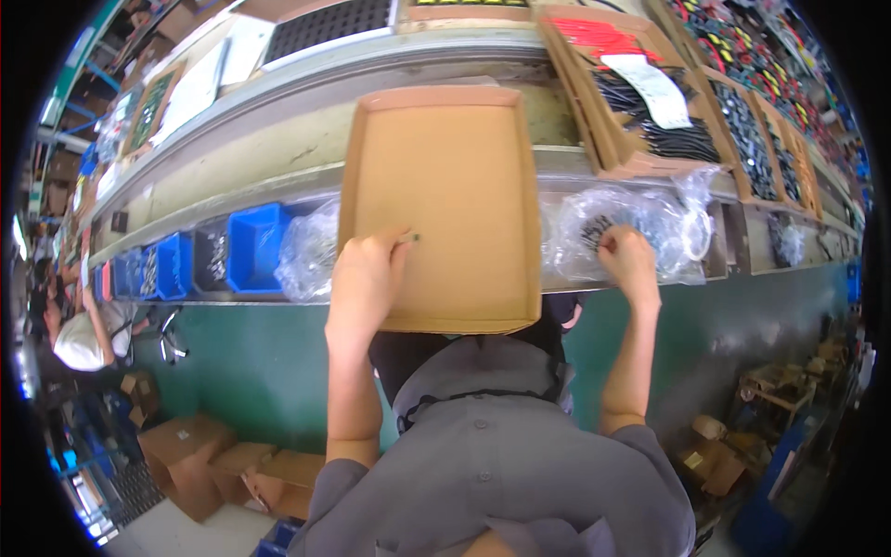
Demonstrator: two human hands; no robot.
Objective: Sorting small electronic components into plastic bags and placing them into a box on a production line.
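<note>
A shallow cardboard tray (455, 167) lies in front of me, its near end jutting past the bench edge. My left hand (365, 278) is over the tray's left side, thumb and finger pinched on a small dark part (415, 238). To the right of the tray, a clear plastic bag (571, 251) lies spread out with small dark pieces (594, 229) in it. My right hand (631, 265) reaches into this bag, fingers closed beside the pieces. Whatever those fingertips hold is too small to make out.
Blue bins (255, 246) with small parts line the bench at left, beside another plastic bag (311, 251). Farther right stands a cardboard box (613, 153) of red and black pieces. A co-worker (88, 339) is at far left. Cardboard boxes (186, 455) sit on the floor behind.
</note>
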